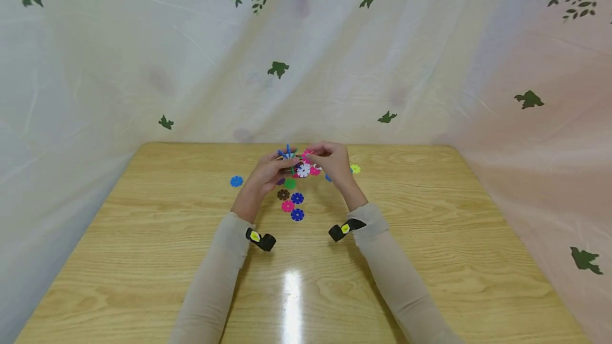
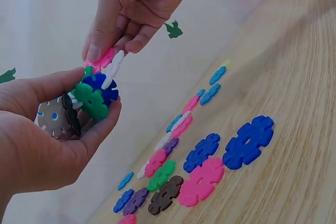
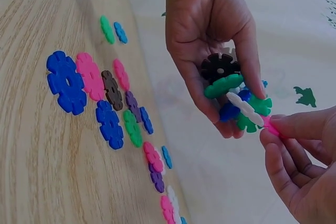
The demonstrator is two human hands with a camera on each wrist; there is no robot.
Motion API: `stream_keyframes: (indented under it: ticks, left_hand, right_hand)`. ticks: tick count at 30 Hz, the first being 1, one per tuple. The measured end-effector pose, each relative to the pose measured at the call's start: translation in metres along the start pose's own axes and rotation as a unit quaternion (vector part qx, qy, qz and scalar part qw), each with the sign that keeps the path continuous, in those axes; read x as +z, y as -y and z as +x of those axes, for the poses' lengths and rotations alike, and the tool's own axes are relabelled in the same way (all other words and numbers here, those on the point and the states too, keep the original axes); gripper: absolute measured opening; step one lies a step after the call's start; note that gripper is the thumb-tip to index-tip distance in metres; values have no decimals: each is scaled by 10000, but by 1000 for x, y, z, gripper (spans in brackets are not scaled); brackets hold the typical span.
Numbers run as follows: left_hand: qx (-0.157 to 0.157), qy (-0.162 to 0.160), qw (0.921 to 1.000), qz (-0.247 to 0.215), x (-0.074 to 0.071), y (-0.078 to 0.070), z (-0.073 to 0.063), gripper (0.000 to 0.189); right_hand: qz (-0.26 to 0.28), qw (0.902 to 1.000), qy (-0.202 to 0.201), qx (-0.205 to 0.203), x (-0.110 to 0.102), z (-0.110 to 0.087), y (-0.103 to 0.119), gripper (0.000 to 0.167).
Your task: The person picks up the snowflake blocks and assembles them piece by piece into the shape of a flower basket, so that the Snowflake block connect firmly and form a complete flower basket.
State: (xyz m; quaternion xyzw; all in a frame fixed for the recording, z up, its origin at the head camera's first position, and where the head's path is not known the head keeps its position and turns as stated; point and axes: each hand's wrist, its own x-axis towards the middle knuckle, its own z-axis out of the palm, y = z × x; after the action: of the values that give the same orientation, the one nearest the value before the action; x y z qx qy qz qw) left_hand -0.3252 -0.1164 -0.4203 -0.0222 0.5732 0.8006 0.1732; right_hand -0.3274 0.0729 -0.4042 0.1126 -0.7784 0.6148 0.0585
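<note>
Left wrist: right fingers (image 2: 94, 48), nearly together, pinch a pink disc (image 2: 104, 60).

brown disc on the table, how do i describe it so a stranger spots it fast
On the wooden table, find the loose notched discs right of the person's left wrist. In the head view, the brown disc lies just below a green disc, above a pink disc and left of a dark blue disc. Among those visible on the tabletop, it alone is brown.
</note>
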Motion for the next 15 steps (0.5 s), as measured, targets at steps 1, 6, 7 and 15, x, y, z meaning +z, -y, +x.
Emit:
stream_keyframes:
  ticks: [1, 6, 7, 15]
  left_hand:
    - [2, -21, 10000, 37, 0, -1, 0, 48]
    - [54, -143, 9998, 100, 2, -3, -1, 47]
    - [74, -180, 9998, 94, 2, -3, -1, 46]
    - [186, -257, 9995, 4, 2, -2, 1, 46]
  right_hand:
    - [-11, 10000, -10, 0, 0, 0, 0, 16]
    - [-113, 9999, -86, -98, 2, 0, -1, 16]
    - [-127, 9998, -96, -123, 3, 0, -1, 16]
    - [52, 9999, -100, -105, 6, 0, -2, 16]
